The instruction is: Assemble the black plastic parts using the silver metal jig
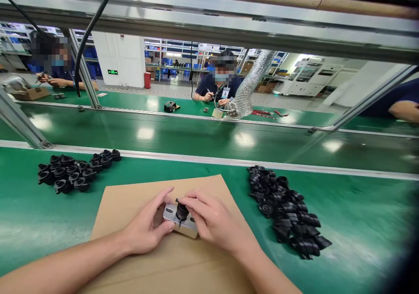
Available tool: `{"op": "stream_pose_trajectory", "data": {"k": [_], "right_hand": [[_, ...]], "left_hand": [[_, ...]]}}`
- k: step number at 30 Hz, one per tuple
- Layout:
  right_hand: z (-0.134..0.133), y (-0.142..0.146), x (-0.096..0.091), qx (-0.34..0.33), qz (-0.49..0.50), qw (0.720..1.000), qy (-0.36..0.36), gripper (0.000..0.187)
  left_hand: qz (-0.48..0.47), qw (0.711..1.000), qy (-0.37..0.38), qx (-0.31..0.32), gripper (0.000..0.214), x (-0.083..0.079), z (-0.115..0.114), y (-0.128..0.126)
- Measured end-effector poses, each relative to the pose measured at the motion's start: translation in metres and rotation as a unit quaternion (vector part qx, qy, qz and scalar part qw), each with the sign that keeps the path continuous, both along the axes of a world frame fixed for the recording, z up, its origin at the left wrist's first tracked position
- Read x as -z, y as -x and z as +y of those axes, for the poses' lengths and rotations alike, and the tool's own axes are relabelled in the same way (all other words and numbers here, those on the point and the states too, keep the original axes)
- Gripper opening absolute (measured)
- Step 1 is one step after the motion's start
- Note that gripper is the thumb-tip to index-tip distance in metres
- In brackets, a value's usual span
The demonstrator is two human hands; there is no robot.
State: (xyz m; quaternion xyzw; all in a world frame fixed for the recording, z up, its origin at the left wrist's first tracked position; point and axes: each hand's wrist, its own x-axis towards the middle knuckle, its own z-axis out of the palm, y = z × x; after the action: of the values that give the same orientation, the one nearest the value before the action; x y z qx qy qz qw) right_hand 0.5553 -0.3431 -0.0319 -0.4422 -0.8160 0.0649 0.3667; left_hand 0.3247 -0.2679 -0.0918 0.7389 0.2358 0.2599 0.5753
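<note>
A small silver metal block [170, 212] rests on a brown cardboard sheet [137, 193] in front of me. A black plastic part [181, 211] stands on top of the block. My left hand [147, 228] grips the block's left end, thumb and fingers closed round it. My right hand [212, 217] pinches the black part from the right with its fingertips. A group of finished-looking black parts [75, 171] lies to the left on the green table. A longer heap of black parts [284, 209] lies to the right.
The green table [360, 215] ends at a metal rail, with a green conveyor belt [196, 132] behind it. Two people sit working across the belt. A silver flexible duct [252, 84] hangs down there. Slanted metal frame posts stand left and right.
</note>
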Motion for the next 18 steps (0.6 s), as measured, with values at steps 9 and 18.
{"op": "stream_pose_trajectory", "data": {"k": [9, 18], "right_hand": [[0.0036, -0.0070, -0.0030, 0.004, 0.066, 0.988, 0.142, 0.027], [0.0099, -0.0054, 0.0047, 0.027, 0.069, 0.989, 0.125, 0.025]], "left_hand": [[0.032, 0.999, -0.026, -0.027, 0.072, -0.0057, 0.0045, 0.0026], [0.008, 0.999, -0.011, -0.035, 0.072, -0.0062, 0.0059, -0.0011]]}}
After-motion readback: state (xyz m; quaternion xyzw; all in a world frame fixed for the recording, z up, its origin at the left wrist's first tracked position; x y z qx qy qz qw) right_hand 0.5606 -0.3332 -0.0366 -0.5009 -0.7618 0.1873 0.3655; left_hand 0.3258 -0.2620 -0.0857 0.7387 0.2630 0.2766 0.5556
